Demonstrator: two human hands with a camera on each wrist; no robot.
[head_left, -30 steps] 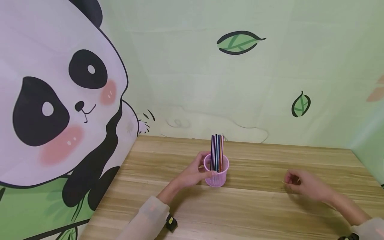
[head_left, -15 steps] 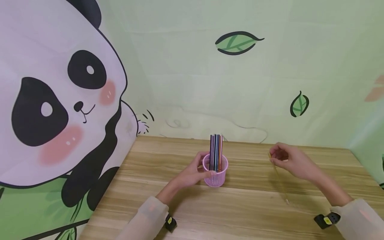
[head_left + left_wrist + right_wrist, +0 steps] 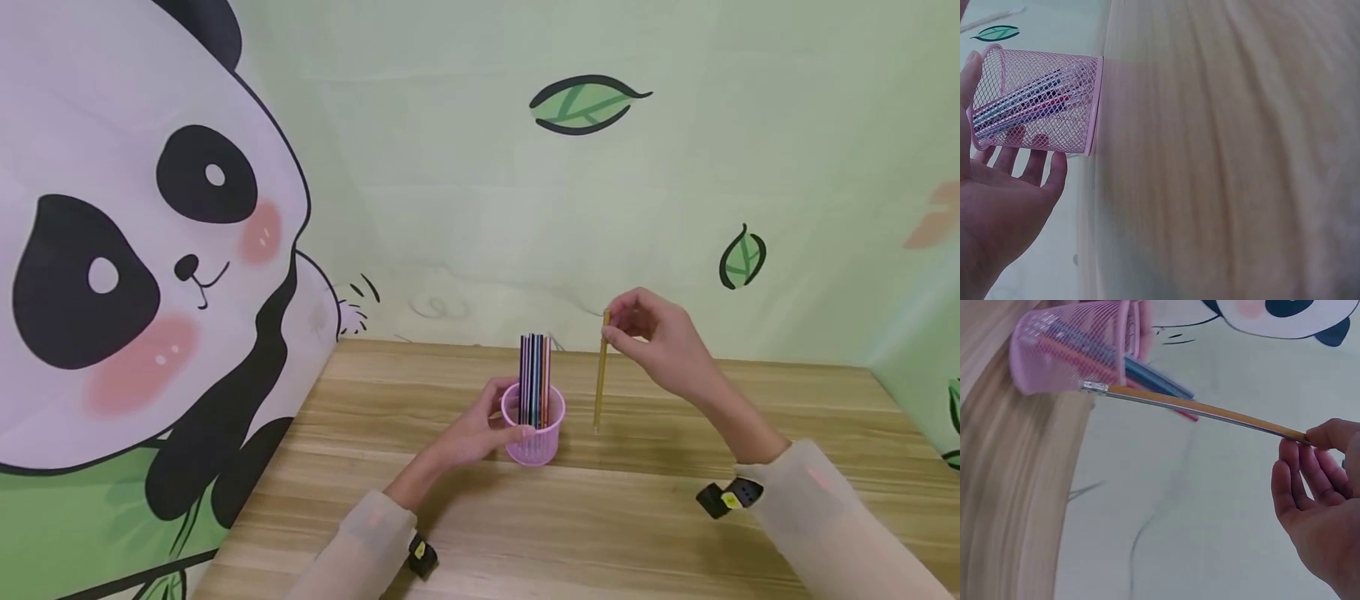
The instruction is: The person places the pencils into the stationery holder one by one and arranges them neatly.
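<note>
A pink mesh pen cup (image 3: pixel 546 448) stands upright on the wooden table, holding a bundle of several coloured pencils (image 3: pixel 534 379). My left hand (image 3: pixel 471 433) grips the cup from its left side, thumb at the near rim, fingers around the far side; the left wrist view shows those fingers (image 3: pixel 1035 164) along the mesh (image 3: pixel 1079 134). To the cup's right, my right hand (image 3: pixel 663 342) pinches a yellow pencil (image 3: pixel 602 375) by its upper end. That pencil hangs nearly upright, apart from the cup in the head view. Its silver ferrule (image 3: pixel 1095 387) is at the lower end.
The wooden table (image 3: pixel 480 533) extends around the cup to a back edge against a pale green wall cloth (image 3: pixel 450 167). A large printed panda (image 3: pixel 135 208) covers the left side. Each wrist carries a small black device (image 3: pixel 729 497).
My right hand has risen from the table at the right and moved left towards the cup, lifting the yellow pencil and swinging it near upright. My left hand keeps its grip on the cup.
</note>
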